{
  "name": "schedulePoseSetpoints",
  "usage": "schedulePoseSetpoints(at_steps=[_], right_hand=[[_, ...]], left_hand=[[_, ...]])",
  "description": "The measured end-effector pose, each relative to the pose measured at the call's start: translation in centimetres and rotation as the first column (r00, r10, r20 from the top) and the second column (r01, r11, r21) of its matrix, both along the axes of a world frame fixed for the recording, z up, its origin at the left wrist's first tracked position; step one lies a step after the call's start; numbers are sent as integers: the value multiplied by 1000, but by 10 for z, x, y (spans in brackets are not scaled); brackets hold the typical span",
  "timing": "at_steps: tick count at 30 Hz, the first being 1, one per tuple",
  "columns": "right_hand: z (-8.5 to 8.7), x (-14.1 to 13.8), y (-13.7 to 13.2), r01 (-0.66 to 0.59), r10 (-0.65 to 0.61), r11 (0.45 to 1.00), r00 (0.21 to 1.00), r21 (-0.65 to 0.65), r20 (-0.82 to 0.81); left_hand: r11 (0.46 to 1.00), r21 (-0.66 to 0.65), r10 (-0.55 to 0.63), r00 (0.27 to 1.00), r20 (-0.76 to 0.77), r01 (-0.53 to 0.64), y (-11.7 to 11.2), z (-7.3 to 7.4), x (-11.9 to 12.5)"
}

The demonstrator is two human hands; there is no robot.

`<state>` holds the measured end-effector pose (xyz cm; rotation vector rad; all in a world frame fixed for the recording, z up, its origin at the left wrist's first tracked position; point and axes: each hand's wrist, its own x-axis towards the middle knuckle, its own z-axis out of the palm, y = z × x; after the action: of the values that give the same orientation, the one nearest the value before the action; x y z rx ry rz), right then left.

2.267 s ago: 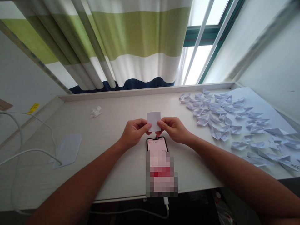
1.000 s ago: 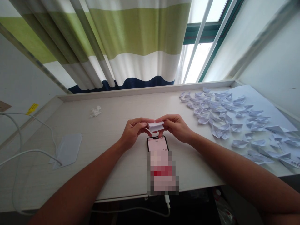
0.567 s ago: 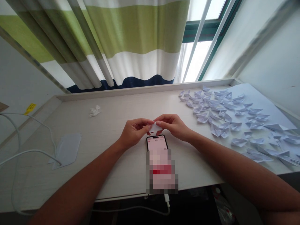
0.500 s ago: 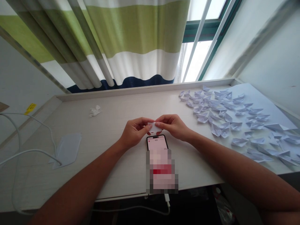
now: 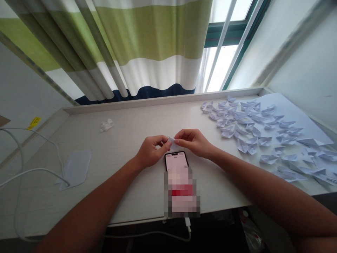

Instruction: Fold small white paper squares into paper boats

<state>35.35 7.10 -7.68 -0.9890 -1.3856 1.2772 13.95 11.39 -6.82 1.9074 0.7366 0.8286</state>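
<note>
A small folded piece of white paper [image 5: 171, 140] is pinched between my two hands, just above the top of a phone. My left hand [image 5: 151, 151] grips its left side between thumb and fingers. On the right side, my right hand [image 5: 193, 142] holds it by thumb and fingertips. The fingers cover much of the paper, so its exact folds are hard to make out. Right below lies the phone [image 5: 177, 160], screen up, its lower part blurred by a mosaic.
Several folded paper boats [image 5: 243, 117] spread over the right of the white desk [image 5: 131, 121], beside a large white sheet [image 5: 280, 102]. A crumpled tissue [image 5: 106, 125] lies back left. White cables [image 5: 34, 169] cross cut paper [image 5: 77, 169]. A charging cable [image 5: 188, 224] hangs from the phone.
The paper has turned between my fingers, now slanted and showing less of its face. My left hand has shifted very slightly; my right hand stays almost in place.
</note>
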Motion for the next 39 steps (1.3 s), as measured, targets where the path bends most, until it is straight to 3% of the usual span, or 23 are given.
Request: schedulePoseSetpoints(at_steps=[4, 13, 19, 25, 34, 39], right_hand=[[-1, -2, -1, 39, -43, 997, 998, 64, 50], [-1, -6, 1, 89, -86, 996, 986, 17, -141], [2, -8, -3, 99, -94, 991, 994, 95, -59], [1, -6, -3, 118, -119, 986, 993, 122, 7], [5, -4, -4, 72, -72, 993, 997, 97, 0], [1, -5, -5, -54, 53, 998, 996, 12, 70]], left_hand=[[995, 100, 5, 999, -40, -1, -1, 2, -1], [993, 41, 103, 991, 83, -107, -2, -3, 3], [983, 170, 63, 997, 42, -69, -3, 5, -1], [988, 142, 50, 998, 25, -53, -4, 7, 0], [993, 44, 102, 991, 88, -106, -3, -1, 4], [989, 61, 131, 986, 100, -137, -3, -1, 3]])
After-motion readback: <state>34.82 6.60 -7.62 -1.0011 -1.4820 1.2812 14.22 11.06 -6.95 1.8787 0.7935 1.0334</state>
